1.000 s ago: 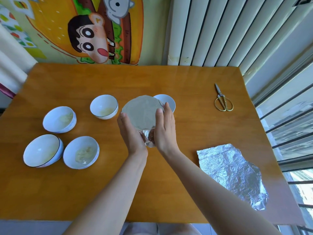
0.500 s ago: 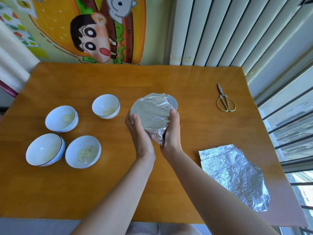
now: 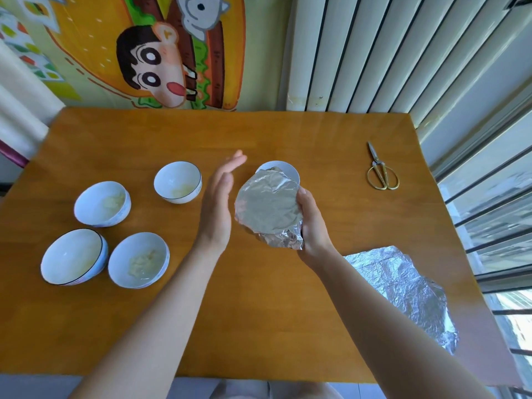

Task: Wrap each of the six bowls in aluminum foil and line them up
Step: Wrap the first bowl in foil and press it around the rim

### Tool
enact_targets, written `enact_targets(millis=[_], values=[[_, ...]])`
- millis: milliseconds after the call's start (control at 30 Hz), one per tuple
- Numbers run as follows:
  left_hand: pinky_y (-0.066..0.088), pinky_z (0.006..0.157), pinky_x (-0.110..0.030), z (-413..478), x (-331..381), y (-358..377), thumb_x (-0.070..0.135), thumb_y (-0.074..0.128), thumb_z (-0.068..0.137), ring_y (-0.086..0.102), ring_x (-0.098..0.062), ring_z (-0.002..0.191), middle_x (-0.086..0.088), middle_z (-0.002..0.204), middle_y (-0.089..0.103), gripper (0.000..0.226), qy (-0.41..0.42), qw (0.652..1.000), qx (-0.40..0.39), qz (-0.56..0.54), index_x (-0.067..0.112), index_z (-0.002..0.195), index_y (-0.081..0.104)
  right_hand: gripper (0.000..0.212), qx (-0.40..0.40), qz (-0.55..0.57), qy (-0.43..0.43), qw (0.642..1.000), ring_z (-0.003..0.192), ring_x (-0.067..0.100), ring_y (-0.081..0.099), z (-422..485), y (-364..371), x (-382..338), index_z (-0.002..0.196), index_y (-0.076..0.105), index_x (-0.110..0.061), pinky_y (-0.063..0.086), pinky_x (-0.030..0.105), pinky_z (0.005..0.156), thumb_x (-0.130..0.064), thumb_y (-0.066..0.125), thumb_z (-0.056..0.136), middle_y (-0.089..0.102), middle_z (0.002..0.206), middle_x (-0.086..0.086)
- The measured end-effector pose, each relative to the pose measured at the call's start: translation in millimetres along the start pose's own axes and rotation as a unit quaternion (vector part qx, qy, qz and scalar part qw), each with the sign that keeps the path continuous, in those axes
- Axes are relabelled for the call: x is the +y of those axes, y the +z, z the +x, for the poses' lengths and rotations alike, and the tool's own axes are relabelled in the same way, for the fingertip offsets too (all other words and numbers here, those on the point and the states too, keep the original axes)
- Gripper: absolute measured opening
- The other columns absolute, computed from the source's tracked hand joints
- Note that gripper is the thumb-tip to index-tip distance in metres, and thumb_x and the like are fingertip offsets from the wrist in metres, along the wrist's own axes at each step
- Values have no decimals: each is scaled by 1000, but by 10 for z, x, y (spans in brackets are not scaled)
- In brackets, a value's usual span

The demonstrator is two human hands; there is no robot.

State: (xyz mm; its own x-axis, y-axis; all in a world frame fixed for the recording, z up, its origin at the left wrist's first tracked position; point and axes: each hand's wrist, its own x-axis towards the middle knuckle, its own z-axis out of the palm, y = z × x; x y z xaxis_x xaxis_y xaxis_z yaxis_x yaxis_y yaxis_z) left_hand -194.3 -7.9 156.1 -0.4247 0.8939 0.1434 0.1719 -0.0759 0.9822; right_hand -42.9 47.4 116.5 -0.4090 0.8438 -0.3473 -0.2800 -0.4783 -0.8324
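My right hand [image 3: 312, 223] grips the round bowl wrapped in crinkled silver aluminium foil [image 3: 269, 208], fingers curled round its side, holding it tilted above the brown wooden table [image 3: 259, 312]. My left hand [image 3: 218, 203] hovers open just beside it, fingers straight, touching nothing. I judge one bowl nearly wrapped. Five are left bare: four white ceramic bowls [image 3: 177, 181] left of my left hand, and a fifth white bowl [image 3: 283, 168] peeking out beyond the wrapped one. No row has been started. A crumpled silver foil sheet [image 3: 403, 289] lies right of my right forearm. Half a second ago both hands cupped the bowl; my left has since let go.
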Motion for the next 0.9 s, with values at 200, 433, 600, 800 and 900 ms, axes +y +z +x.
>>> enact_targets(millis=[200, 433, 600, 800, 900], values=[[33, 117, -37, 169, -39, -18, 64, 32, 92, 49, -1, 131, 12, 136, 60, 63, -56, 972, -215, 72, 26, 132, 61, 39, -53, -36, 26, 998, 120, 34, 60, -9, -73, -17, 126, 61, -13, 44, 53, 106, -36, 39, 104, 65, 125, 16], [36, 113, -39, 80, -37, -13, 59, 31, 94, 52, 0, 128, 9, 135, 62, 56, -131, 977, -167, -24, 25, 128, 61, 49, -57, -53, 10, 997, 132, 32, 50, -19, -62, -14, 138, 52, -21, 36, 60, 112, -47, 46, 98, 52, 142, 13], [48, 98, -41, -40, -17, 46, 52, 29, 102, 60, -20, 121, 1, 127, 67, 51, -204, 962, -57, -172, 24, 129, 62, 47, -61, -30, 14, 998, 130, 38, 50, -16, -24, -13, 135, 54, -15, 38, 59, 109, -44, 45, 99, 53, 139, 20], [47, 94, -41, -186, -66, 104, 48, 33, 101, 61, -22, 115, -3, 123, 69, 45, -272, 927, -42, -254, 24, 125, 63, 47, -66, -6, 26, 997, 119, 34, 57, -56, -10, -42, 128, 59, -13, 44, 53, 103, -45, 48, 95, 61, 127, 16], [43, 101, -43, -230, -128, 73, 54, 34, 100, 58, -24, 122, -5, 130, 66, 52, -315, 911, -73, -257, 23, 131, 61, 52, -68, -37, 24, 997, 122, 36, 57, -58, 8, -62, 130, 58, -11, 45, 52, 103, -47, 48, 95, 59, 131, 19]])
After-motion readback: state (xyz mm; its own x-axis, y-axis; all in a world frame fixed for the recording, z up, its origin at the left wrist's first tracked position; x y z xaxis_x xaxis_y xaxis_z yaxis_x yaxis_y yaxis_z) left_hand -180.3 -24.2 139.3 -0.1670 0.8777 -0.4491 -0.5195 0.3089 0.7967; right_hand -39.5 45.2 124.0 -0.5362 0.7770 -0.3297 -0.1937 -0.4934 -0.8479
